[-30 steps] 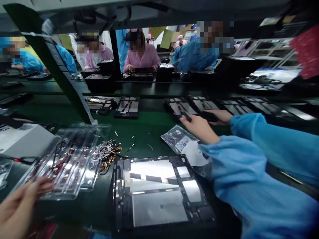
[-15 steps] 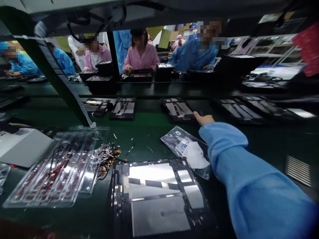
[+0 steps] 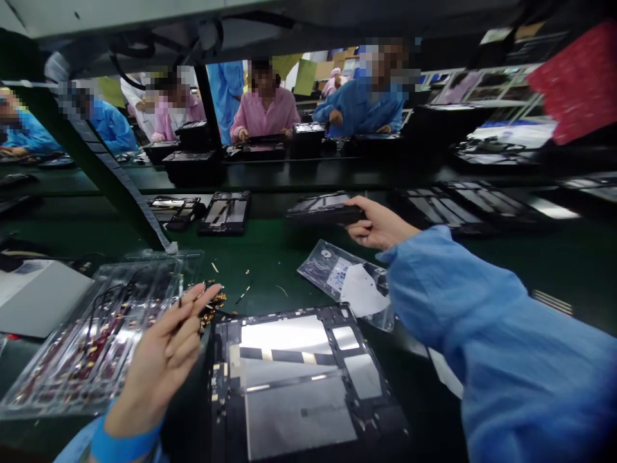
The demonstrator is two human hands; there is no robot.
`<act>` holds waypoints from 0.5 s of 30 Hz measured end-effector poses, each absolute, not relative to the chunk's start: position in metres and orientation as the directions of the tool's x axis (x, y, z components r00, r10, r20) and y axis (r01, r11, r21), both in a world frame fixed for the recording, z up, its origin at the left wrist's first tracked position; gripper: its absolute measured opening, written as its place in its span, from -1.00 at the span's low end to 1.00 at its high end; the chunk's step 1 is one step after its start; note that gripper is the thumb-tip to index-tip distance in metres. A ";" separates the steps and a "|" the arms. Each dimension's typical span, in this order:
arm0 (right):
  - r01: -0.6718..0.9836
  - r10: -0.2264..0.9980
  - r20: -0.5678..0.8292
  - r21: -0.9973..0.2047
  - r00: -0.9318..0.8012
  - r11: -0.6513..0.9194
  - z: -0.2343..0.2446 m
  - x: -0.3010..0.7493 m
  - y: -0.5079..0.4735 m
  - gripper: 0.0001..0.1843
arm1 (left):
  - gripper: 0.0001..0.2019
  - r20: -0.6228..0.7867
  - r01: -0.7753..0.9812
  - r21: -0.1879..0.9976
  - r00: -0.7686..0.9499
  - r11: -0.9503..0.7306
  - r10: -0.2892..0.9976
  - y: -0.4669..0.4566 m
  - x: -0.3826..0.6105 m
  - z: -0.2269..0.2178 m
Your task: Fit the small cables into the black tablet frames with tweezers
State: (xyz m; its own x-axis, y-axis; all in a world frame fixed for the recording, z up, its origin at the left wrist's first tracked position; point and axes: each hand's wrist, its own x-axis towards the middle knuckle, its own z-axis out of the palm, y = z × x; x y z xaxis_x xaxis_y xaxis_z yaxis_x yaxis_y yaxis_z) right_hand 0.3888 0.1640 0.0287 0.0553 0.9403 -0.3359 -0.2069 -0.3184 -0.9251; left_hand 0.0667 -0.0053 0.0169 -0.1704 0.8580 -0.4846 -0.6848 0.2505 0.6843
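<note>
At twelve o'clock on the green desk, the right hand holds a dark frame lifted at a tilt, fingers clamped on its right edge. It looks thin, stiff and light, probably fragile inside, so the rim is the safest hold. That arm reaches forward, blue sleeve extended. The left hand hovers at eight o'clock above a clear tray, fingers loosely apart, beside another frame.

The green bench carries one open tablet chassis at its near edge, one clear parts tray toward its left edge, one plastic bag mid-bench, while two hands, left hand and right hand, show, the right lifting one dark frame.
</note>
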 end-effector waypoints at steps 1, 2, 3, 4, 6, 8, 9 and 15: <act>-0.247 0.940 -0.338 -0.915 0.041 -0.318 0.031 0.380 0.146 -0.71 | -0.71 -0.450 -0.648 0.717 -0.148 0.258 0.881 0.002 0.080 0.017; -0.281 0.941 -0.337 -0.907 0.032 -0.315 0.032 0.370 0.126 -0.69 | -0.76 -0.408 -0.613 0.749 -0.127 0.252 0.904 0.008 0.093 0.016; -0.307 0.941 -0.337 -0.898 0.019 -0.315 0.031 0.360 0.106 -0.67 | -0.80 -0.362 -0.580 0.779 -0.108 0.237 0.926 0.012 0.103 0.015; -0.323 0.941 -0.339 -0.890 -0.001 -0.321 0.029 0.351 0.085 -0.66 | -0.82 -0.314 -0.548 0.808 -0.094 0.215 0.945 0.015 0.112 0.014; -0.338 0.935 -0.350 -0.874 -0.063 -0.350 0.022 0.338 0.050 -0.66 | -0.80 -0.232 -0.484 0.860 -0.087 0.162 0.969 0.017 0.125 0.010; -0.248 0.911 -0.339 -0.886 -0.234 -0.393 0.015 0.337 0.026 -0.64 | -0.70 -0.200 -0.425 0.895 -0.109 0.136 0.974 0.016 0.128 0.006; -0.132 0.899 -0.313 -0.921 -0.306 -0.365 0.012 0.343 0.020 -0.62 | -0.64 -0.209 -0.405 0.903 -0.127 0.142 0.970 0.015 0.126 0.004; 0.639 0.974 0.049 -0.762 0.222 -0.107 -0.013 0.431 0.038 -0.88 | -0.64 -0.384 -0.355 0.884 -0.180 0.304 0.906 0.007 0.071 0.000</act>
